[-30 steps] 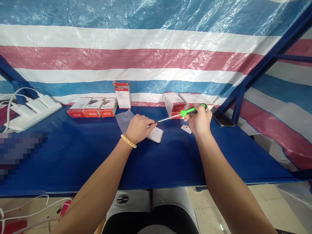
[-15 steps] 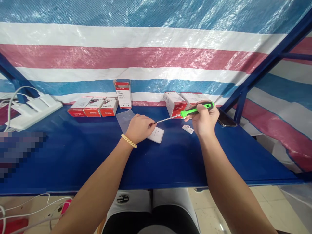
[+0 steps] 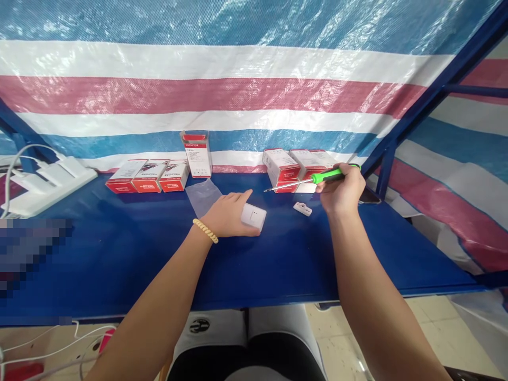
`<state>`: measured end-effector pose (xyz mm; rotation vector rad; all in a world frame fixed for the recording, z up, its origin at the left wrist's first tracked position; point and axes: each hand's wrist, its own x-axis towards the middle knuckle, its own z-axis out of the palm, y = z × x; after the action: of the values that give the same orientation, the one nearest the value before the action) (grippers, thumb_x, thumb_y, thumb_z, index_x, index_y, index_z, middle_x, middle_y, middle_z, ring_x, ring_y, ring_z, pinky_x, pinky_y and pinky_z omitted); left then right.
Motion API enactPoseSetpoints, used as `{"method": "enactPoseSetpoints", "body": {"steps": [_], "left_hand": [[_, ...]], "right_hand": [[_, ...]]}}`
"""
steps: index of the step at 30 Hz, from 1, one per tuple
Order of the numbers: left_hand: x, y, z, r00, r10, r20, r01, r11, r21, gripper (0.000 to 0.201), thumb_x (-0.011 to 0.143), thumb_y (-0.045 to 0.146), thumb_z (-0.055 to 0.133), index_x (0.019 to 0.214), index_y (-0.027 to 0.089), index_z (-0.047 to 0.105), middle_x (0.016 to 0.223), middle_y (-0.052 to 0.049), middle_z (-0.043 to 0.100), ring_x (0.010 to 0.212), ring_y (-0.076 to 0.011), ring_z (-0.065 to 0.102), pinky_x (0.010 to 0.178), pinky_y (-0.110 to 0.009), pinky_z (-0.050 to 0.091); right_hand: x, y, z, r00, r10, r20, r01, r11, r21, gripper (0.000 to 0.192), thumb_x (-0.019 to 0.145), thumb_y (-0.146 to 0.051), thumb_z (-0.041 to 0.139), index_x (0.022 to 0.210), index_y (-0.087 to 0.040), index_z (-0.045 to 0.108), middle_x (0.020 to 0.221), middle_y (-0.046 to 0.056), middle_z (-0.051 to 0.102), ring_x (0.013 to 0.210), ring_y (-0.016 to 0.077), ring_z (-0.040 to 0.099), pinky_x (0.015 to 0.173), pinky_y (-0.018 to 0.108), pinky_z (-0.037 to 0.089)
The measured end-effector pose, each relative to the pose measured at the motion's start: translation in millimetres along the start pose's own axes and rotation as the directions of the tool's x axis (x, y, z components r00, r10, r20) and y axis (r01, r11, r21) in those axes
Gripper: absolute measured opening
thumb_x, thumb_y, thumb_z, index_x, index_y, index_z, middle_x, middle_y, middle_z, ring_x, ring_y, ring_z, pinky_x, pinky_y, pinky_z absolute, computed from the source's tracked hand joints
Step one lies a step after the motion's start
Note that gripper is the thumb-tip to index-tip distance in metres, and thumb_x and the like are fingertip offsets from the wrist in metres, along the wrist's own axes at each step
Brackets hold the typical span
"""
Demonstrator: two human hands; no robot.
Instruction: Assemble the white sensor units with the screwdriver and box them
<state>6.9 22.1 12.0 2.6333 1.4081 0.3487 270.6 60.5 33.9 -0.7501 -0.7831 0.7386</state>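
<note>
My left hand (image 3: pixel 225 214) grips a small white rectangular plastic device (image 3: pixel 254 216), with the thumb along its near edge and the fingers on its far side. The hand hides the device's left part. My right hand (image 3: pixel 342 190) is wrapped round the green and black handle of a screwdriver (image 3: pixel 304 181). The screwdriver's metal shaft points left, its tip apart from the device. Between the two hands, a small white plastic bracket (image 3: pixel 302 208) lies on the blue table. A clear plastic bag (image 3: pixel 203 196) lies flat behind my left hand.
Several red and white boxes lie at the back left (image 3: pixel 153 176) and back right (image 3: pixel 281 165). One open box (image 3: pixel 197 156) stands upright between them. A white power strip (image 3: pixel 50 185) is at far left. A dark phone (image 3: pixel 370 196) lies behind my right hand on the table (image 3: pixel 273 270).
The screwdriver has moved right with my right hand, its tip away from my left hand. My left fingers have left the tip and now hold the white device.
</note>
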Motion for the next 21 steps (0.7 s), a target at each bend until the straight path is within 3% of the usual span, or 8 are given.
{"method": "enactPoseSetpoints", "body": {"steps": [4,8,13,18,21], "left_hand": [[2.4,-2.8,3.1,0.992,-0.033,0.124,0.027,0.999,0.047,0.083,0.069,0.064,0.065,0.136,0.018,0.046,0.128,-0.015,0.057,0.116,-0.0347,0.053,0.093,-0.043,0.043],[3.9,-3.7,0.2,0.994,-0.007,0.109,-0.002,0.996,0.084,0.063,0.069,0.058,0.067,0.118,0.020,0.056,0.111,-0.011,0.063,0.103,-0.0306,0.058,0.087,-0.040,0.045],[0.5,0.7,-5.5,0.993,-0.088,0.075,0.073,0.981,0.180,0.054,0.059,0.045,0.073,0.101,0.015,0.056,0.094,-0.011,0.066,0.090,-0.0299,0.061,0.084,-0.042,0.045],[-0.2,-0.4,-5.1,0.995,-0.068,0.074,0.057,0.990,0.131,0.069,0.058,0.043,0.071,0.119,0.018,0.053,0.110,-0.011,0.065,0.101,-0.0323,0.059,0.087,-0.046,0.045],[2.0,-5.2,-3.5,0.999,-0.035,0.006,0.035,0.998,0.060,0.061,0.060,0.040,0.070,0.116,0.021,0.056,0.111,-0.009,0.062,0.102,-0.0308,0.058,0.088,-0.045,0.046]], "right_hand": [[3.4,0.0,-2.7,0.997,0.073,-0.030,-0.073,0.997,0.010,0.023,0.073,-0.037,0.058,0.061,-0.022,0.045,0.045,-0.006,0.046,0.031,0.0102,0.048,0.024,0.021,0.035],[0.8,0.5,0.2,0.996,0.090,-0.027,-0.090,0.996,0.016,0.022,0.073,-0.036,0.057,0.061,-0.022,0.045,0.044,-0.006,0.047,0.030,0.0099,0.047,0.024,0.020,0.033],[-1.7,2.5,3.0,0.996,0.093,-0.017,-0.093,0.996,0.001,0.023,0.074,-0.036,0.058,0.061,-0.022,0.045,0.044,-0.005,0.048,0.030,0.0102,0.047,0.024,0.021,0.032],[-4.6,2.7,4.9,0.994,0.112,0.002,-0.112,0.994,-0.001,0.025,0.074,-0.036,0.059,0.060,-0.022,0.044,0.041,-0.005,0.046,0.030,0.0110,0.047,0.024,0.021,0.033],[-6.9,1.9,6.6,0.993,0.119,0.001,-0.119,0.993,0.010,0.024,0.073,-0.035,0.059,0.061,-0.022,0.045,0.042,-0.005,0.048,0.030,0.0114,0.048,0.024,0.021,0.033]]}}
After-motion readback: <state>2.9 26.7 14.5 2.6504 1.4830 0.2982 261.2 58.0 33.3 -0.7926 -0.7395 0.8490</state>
